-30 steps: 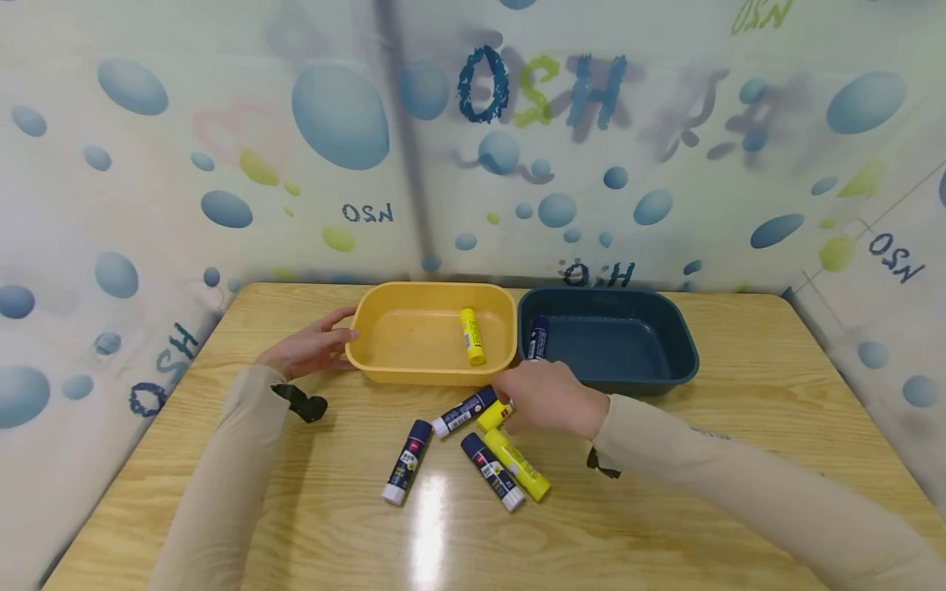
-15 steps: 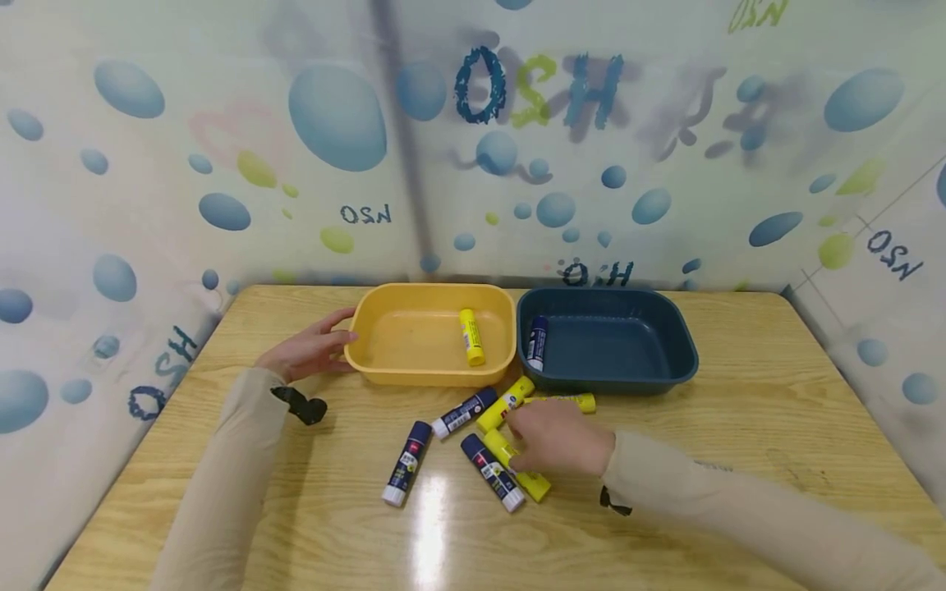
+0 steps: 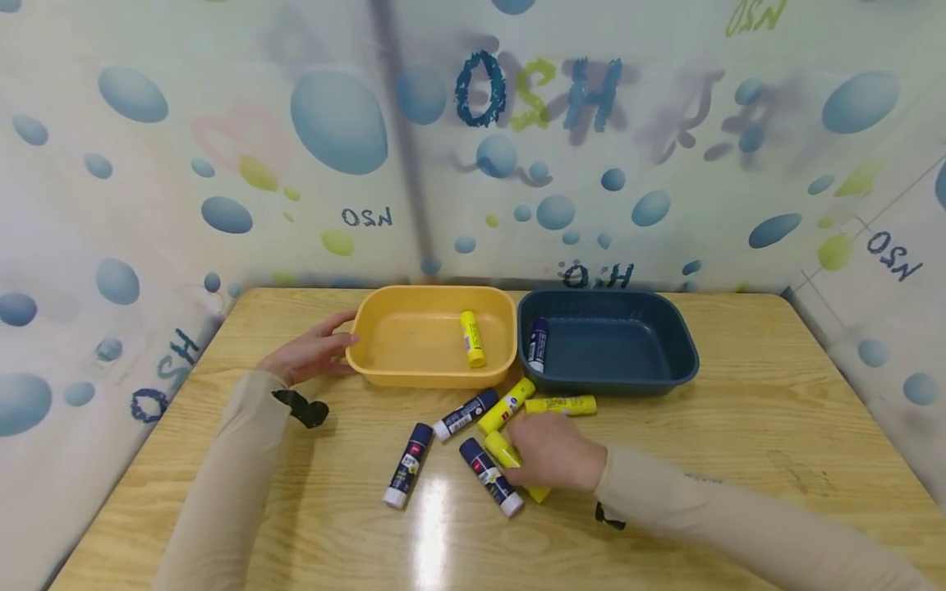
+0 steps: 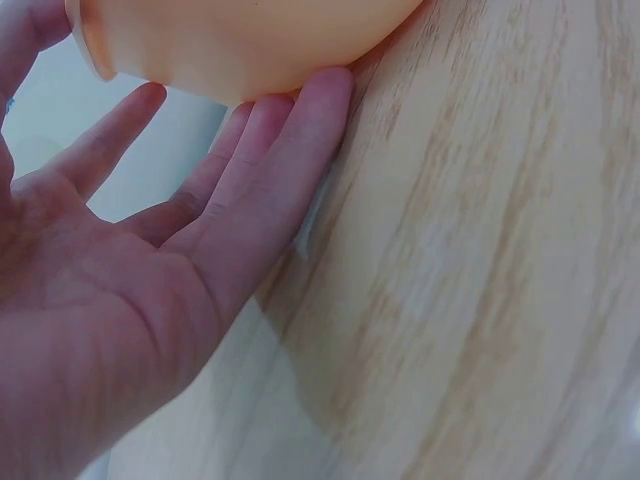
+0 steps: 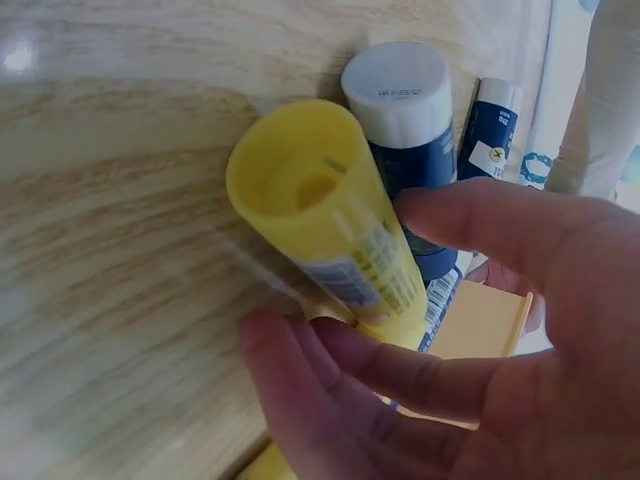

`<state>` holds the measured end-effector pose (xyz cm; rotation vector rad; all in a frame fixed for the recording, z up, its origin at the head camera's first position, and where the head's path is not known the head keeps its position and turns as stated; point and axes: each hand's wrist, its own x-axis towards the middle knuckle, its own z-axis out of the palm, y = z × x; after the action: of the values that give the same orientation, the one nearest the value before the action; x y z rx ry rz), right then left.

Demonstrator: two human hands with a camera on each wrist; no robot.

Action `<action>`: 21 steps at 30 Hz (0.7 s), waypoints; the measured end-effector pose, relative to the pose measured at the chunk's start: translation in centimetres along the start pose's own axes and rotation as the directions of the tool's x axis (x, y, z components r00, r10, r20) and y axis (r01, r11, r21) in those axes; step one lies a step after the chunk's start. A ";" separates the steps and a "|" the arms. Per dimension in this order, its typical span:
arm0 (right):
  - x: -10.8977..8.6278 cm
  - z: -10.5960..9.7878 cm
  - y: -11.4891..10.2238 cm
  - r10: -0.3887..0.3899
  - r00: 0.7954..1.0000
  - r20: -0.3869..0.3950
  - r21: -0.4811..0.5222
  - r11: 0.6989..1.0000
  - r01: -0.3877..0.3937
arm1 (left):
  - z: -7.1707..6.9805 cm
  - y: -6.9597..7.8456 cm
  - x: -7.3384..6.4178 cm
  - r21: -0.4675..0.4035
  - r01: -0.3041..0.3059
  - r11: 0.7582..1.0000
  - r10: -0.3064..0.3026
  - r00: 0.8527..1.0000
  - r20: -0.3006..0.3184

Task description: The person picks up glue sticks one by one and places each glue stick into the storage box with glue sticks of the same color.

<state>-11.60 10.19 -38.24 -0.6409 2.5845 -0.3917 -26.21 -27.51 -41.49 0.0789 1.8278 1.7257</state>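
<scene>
Yellow glue stick [image 3: 501, 448] lies partly beneath the right hand [image 3: 554, 453] on the wooden table [image 3: 332, 525], beside a navy glue stick [image 3: 491, 477], head view; left wrist view, extended fingers of the left hand [image 4: 150, 270] touch the yellow tray [image 4: 240, 45]. Right wrist view: thumb and fingers flank the stick; whether they pinch it is unclear.

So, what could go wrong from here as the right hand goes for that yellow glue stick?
The navy glue stick lies right beside the yellow glue stick, so the right hand might nudge it or catch both. Another yellow stick lies close behind that hand and could get knocked. The left hand touches the orange-yellow box; a push might shift it against the blue box.
</scene>
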 end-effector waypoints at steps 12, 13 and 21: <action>0.1 0.5 -0.1 -0.013 1.000 -0.013 -0.029 0.999 0.012 | -0.1 -0.3 0.0 0.011 0.001 1.000 -0.001 1.000 0.009; 0.1 0.5 -0.1 -0.013 1.000 -0.014 -0.030 0.999 0.012 | -0.1 -0.3 0.0 0.012 0.001 1.000 -0.001 1.000 0.008; 0.0 0.5 0.2 -0.038 0.999 -0.026 -0.020 0.999 0.037 | -0.1 -0.2 0.0 -0.001 -0.001 1.000 0.001 1.000 0.010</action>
<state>-11.49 10.31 -38.75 -0.6965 2.6071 -0.3906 -26.21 -27.58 -41.68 0.0882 1.8203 1.7236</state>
